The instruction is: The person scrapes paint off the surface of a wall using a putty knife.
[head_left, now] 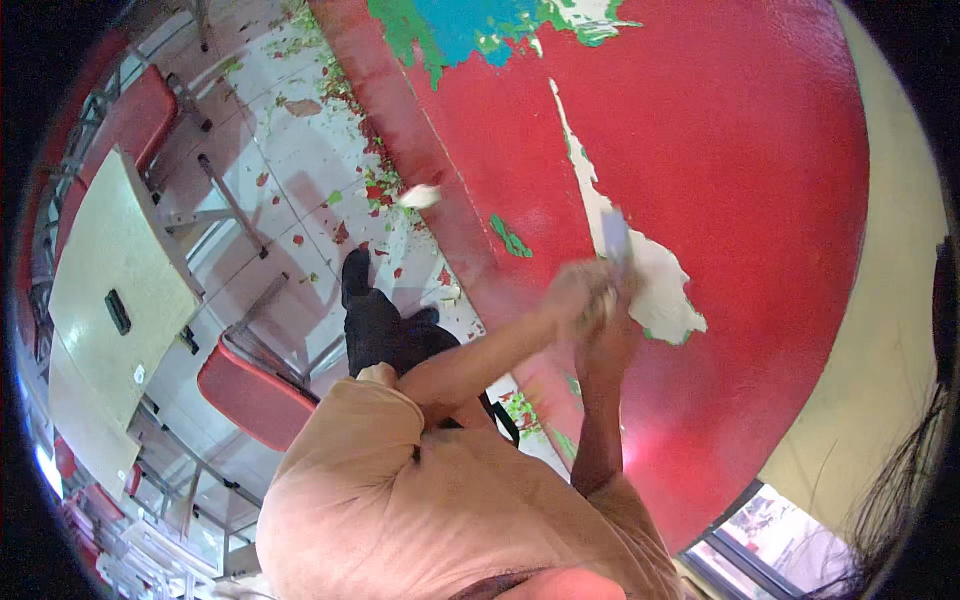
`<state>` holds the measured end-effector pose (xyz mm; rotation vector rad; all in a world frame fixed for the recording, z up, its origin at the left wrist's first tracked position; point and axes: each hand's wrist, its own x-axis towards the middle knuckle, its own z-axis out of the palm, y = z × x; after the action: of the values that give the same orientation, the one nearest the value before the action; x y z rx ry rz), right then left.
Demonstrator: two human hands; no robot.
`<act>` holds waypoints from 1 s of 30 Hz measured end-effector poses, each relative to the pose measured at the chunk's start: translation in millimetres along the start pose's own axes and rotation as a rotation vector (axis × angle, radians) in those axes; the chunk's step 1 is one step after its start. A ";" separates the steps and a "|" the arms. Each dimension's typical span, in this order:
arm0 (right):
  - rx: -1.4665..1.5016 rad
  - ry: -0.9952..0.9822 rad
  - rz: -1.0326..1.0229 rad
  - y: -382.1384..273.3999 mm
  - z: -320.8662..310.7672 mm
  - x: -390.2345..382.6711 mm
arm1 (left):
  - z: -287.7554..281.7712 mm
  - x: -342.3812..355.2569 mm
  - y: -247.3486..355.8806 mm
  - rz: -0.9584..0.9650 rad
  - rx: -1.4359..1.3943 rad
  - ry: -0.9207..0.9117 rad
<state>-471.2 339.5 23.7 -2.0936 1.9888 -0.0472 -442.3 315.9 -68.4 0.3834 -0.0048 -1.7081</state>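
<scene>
Both my hands meet at a red painted wall [740, 180], blurred by motion. My left hand [575, 292] and my right hand [612, 318] are closed together round a paint scraper, its handle mostly hidden by the fingers. The scraper's greyish blade [615, 238] points up along the wall, at the edge of a bare white patch [662, 292] with ragged borders. From there a narrow white strip [570, 135] runs upward. A small green patch [511, 237] shows left of the hands. Higher up, the red gives way to blue paint [460, 28] with green edges.
Red and green paint flakes [375, 190] litter the tiled floor [290, 165] along the wall's foot. A whitish piece [420, 196] shows near there. To the left stand a pale table [120, 260] with a dark oblong object [118, 311] and a red chair [255, 400].
</scene>
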 end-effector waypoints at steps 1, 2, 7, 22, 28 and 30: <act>-0.091 0.078 -0.186 -2.6 7.0 13.5 | -8.6 20.5 25.8 -0.029 -0.022 -0.075; -0.104 0.088 -0.172 0.6 7.3 12.8 | -10.5 29.1 35.3 -0.058 -0.045 -0.140; 0.092 0.229 -0.048 25.3 11.0 -39.8 | 0.3 -9.9 -5.8 -0.047 0.002 -0.085; 0.202 0.341 -0.251 29.4 30.0 -24.6 | 0.4 -10.9 8.8 0.082 0.407 -0.097; 0.097 0.340 -0.246 12.7 21.0 1.0 | 21.0 0.7 42.1 0.093 0.352 0.016; 0.115 0.338 -0.327 10.4 13.6 0.9 | 28.3 -8.2 51.2 0.104 0.437 0.033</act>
<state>-478.7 340.4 8.3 -2.4372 1.7301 -0.5963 -399.4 308.6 -28.4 0.7223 -0.3723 -1.5914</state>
